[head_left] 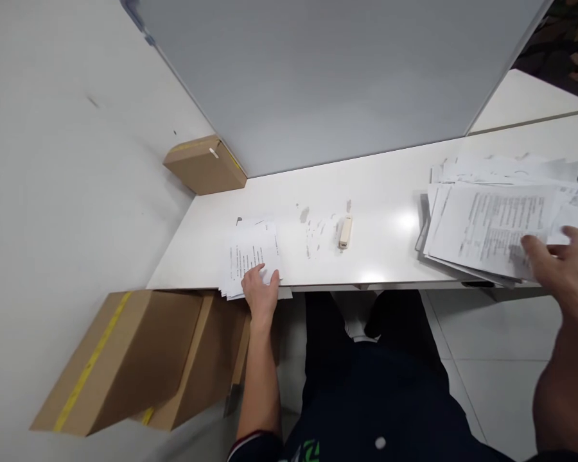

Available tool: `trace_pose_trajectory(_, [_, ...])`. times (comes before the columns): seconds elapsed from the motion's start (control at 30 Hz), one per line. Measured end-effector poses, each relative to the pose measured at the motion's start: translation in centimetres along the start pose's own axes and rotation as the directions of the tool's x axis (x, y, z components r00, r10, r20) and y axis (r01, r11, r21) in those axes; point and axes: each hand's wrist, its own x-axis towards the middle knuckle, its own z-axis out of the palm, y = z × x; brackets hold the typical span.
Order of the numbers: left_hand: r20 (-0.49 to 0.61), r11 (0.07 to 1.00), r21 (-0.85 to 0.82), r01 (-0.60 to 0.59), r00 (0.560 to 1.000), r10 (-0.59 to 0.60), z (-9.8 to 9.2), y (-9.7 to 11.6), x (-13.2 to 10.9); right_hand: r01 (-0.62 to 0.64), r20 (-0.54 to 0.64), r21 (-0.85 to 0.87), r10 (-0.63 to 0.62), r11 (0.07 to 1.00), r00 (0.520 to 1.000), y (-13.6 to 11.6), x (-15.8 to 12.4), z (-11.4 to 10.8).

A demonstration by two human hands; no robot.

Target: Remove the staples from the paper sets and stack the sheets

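Note:
My left hand [261, 289] rests on a small stack of printed papers [243, 247] at the front edge of the white table, thumb and fingers apart. Some sheets of that stack jut out past the edge. Over at the right, my right hand [566, 263] is at the near right side of a larger, untidy pile of printed sheets [491, 224]. Its thumb and fingers are spread over the top sheets, and I see no sheet clearly pinched between them. Between the two piles lies a small cream-coloured object [345, 232], shaped like a stapler.
A grey-white panel [341, 83] stands along the back of the white table [380, 192]. One cardboard box [207, 165] sits at the back left corner. Larger cardboard boxes [125, 359] with yellow tape stand below the table at the left, beside the wall.

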Motion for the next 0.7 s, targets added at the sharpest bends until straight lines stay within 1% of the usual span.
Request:
trace_pose_trajectory(0.07, [0.096, 0.995, 0.095, 0.037, 0.994, -0.047, -0.1, -0.2, 0.2, 0.045, -0.019, -0.059, -0.047, 0.997, 0.999, -0.6, -0.8, 0.7])
trace_pose_trajectory(0.13, [0.135, 0.986, 0.157, 0.053, 0.988, -0.075, 0.0, -0.1, 0.2, 0.073, -0.083, -0.129, -0.084, 0.989, 0.993, -1.0, -1.6, 1.5])
trace_pose_trajectory(0.17, [0.139, 0.983, 0.177, 0.054, 0.987, -0.08, 0.1, 0.1, 0.2, 0.071, -0.135, -0.178, -0.096, 0.982, 0.986, -1.1, -1.9, 1.8])
trace_pose_trajectory(0.2, [0.141, 0.98, 0.192, 0.051, 0.987, -0.079, 0.2, 0.2, 0.1, 0.046, -0.199, -0.238, -0.095, 0.97, 0.975, -1.2, -2.0, 2.0])
trace_pose_trajectory(0.27, [0.138, 0.979, 0.203, 0.029, 0.989, -0.058, 0.3, 0.2, 0.0, -0.048, -0.308, -0.353, -0.067, 0.934, 0.949, -1.3, -2.0, 2.7])
trace_pose_trajectory(0.3, [0.131, 0.98, 0.198, 0.01, 0.991, -0.037, 0.3, 0.2, 0.0, -0.093, -0.33, -0.389, -0.044, 0.916, 0.943, -1.4, -2.0, 3.2])
trace_pose_trajectory(0.33, [0.12, 0.982, 0.186, -0.01, 0.993, -0.013, 0.3, 0.1, 0.1, -0.117, -0.324, -0.409, -0.025, 0.905, 0.946, -1.6, -2.0, 4.0])
trace_pose_trajectory(0.37, [0.113, 0.985, 0.17, -0.032, 0.993, 0.013, 0.3, 0.0, 0.1, -0.111, -0.295, -0.415, -0.018, 0.903, 0.955, -1.8, -2.1, 5.0])
trace_pose_trajectory(0.4, [0.114, 0.987, 0.152, -0.054, 0.993, 0.036, 0.2, -0.1, 0.2, -0.076, -0.248, -0.406, -0.03, 0.911, 0.968, -2.0, -2.2, 6.2])
trace_pose_trajectory(0.43, [0.122, 0.988, 0.14, -0.068, 0.991, 0.051, 0.1, -0.2, 0.3, -0.022, -0.195, -0.389, -0.059, 0.921, 0.979, -2.3, -2.4, 7.5])
trace_pose_trajectory(0.5, [0.146, 0.988, 0.141, -0.068, 0.988, 0.047, -0.3, -0.4, 0.5, 0.1, -0.092, -0.348, -0.14, 0.932, 0.986, -2.8, -2.9, 10.3])
trace_pose_trajectory(0.6, [0.17, 0.988, 0.151, -0.008, 0.985, -0.018, -1.0, -0.6, 0.9, 0.239, 0.082, -0.275, -0.225, 0.931, 0.971, -3.8, -4.0, 14.0])
trace_pose_trajectory(0.7, [0.211, 0.993, 0.039, 0.114, 0.97, -0.12, -1.7, -0.8, 1.3, 0.319, 0.226, -0.232, -0.268, 0.919, 0.937, -4.8, -4.9, 16.3])
